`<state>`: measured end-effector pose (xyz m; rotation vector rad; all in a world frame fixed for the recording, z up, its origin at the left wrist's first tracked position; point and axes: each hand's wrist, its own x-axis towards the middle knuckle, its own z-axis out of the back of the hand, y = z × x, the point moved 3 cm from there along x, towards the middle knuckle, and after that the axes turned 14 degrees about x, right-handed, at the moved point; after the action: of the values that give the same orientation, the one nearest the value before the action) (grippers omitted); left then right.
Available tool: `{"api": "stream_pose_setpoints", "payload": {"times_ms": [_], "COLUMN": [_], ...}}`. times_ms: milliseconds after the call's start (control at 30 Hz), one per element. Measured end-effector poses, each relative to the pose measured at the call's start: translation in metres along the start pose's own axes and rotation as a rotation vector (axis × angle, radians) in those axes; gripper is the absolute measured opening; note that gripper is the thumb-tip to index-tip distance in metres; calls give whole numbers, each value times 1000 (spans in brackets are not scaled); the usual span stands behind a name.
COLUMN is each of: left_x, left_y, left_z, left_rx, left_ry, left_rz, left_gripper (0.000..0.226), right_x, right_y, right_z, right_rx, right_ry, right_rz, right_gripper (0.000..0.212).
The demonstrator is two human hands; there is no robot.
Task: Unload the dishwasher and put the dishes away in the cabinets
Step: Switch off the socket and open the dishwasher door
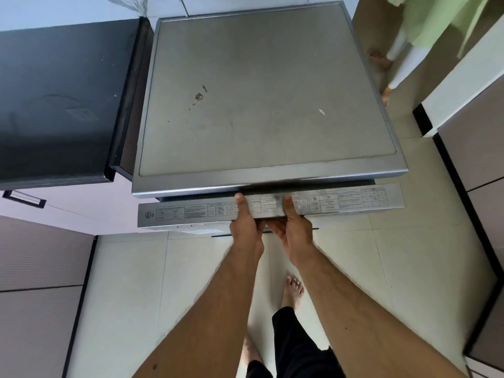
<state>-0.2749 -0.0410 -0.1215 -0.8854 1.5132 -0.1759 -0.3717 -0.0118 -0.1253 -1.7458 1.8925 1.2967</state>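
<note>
Gripping the top edge of the dishwasher door [270,207], left hand [246,225] and right hand [296,227] hold it barely ajar, thumbs on top; dishes remain hidden inside. Letting it drop could jar them or strike the bare foot [293,291] below.

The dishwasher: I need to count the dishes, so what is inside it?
Nothing inside shows. The grey steel dishwasher is barely open; both hands grip its door's top edge, and racks and dishes stay hidden.
</note>
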Motion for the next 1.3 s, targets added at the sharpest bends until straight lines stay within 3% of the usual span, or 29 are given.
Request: {"api": "stream_pose_setpoints", "payload": {"times_ms": [133, 233, 333, 400, 467, 533, 567, 667, 800, 933, 1100, 1300], "left_x": [-15, -26, -37, -45, -53, -56, -55, -54, -63, -75, -88, -83], "left_y": [5, -3, -20, -37, -52, -64, -68, -75, -76, -63, -31, 12], "left_z": [19, 39, 51, 51, 46, 45, 48, 64, 86, 100, 114, 132], "left_rx": [154, 565, 1015, 1279, 1335, 1414, 1464, 1600, 1596, 1574, 1546, 1500], "left_ry": [83, 25, -165, -309, -340, -306, -293, -272, -267, -249, -201, -204], "left_rz": [32, -8, -292, -566, -806, -1012, -1081, -1130, -1125, -1101, -1135, -1044], "left_gripper": [55, 55, 64, 65, 57, 37, 28, 27, 36, 40, 39, 40], "right_x": [-15, -29, -38, -42, -48, -51, -49, -36, -35, -50, -59, -92], "right_y": [0, 16, 36, 46, 53, 53, 51, 40, 34, 30, 16, -13], "right_z": [13, 11, 5, -4, -19, -30, -30, -16, -15, -19, 0, 57], "right_rx": [-178, -615, -1055, -1379, -1632, -1724, -1776, -1996, -2048, -2150, -1983, -1958], "right_ry": [-28, -129, -162, -173, -162, -21, 77, 246, 228, 140, 65, 37], "right_rz": [-17, 27, 159, 390, 693, 872, 899, 844, 794, 723, 570, 702], "right_gripper": [55, 62, 64, 60, 44, 29, 30, 62, 72, 49, 24, 25]}}
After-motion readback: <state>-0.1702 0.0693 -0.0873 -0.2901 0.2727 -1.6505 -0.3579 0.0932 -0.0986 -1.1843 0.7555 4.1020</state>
